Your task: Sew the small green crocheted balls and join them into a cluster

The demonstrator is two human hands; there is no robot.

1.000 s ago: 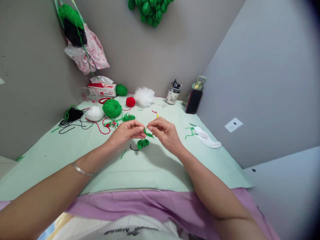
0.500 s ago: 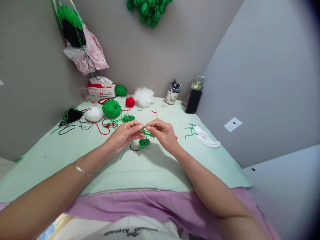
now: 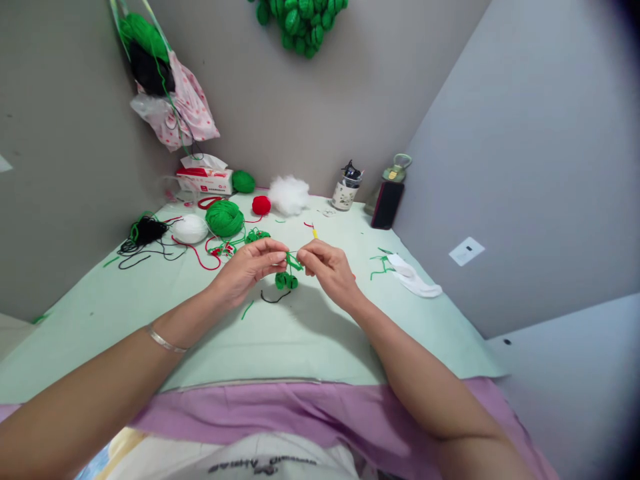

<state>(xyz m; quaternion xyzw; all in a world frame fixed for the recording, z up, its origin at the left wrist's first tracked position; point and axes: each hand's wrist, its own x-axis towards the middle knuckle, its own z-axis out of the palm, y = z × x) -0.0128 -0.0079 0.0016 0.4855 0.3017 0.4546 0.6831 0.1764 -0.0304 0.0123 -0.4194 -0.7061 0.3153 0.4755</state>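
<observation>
Pinched in the fingertips of my left hand (image 3: pixel 253 265) is a small green yarn piece (image 3: pixel 295 263), looking crocheted. My right hand (image 3: pixel 327 267), also closed, pinches close by at its right side, and a thin strand stretches between the two hands. Whether that strand is yarn or a needle is too small to tell. Two small green yarn balls with dark marks (image 3: pixel 286 281) dangle just below. A black yarn end (image 3: pixel 275 299) lies on the table under them. A yellow slim tool (image 3: pixel 315 232) pokes out behind my right hand.
Left of my hands lie a green yarn ball (image 3: pixel 225 219), white yarn (image 3: pixel 189 228), black yarn (image 3: pixel 150 230) and red scissors (image 3: pixel 210 202). White stuffing (image 3: pixel 289 195), a jar (image 3: pixel 345 192) and a phone against a bottle (image 3: pixel 387 205) stand at the back. White cloth (image 3: pixel 414 277) lies right.
My right hand has drawn slightly away to the right, opening a gap with a strand across it. The dangling green balls have swung, so two now show side by side.
</observation>
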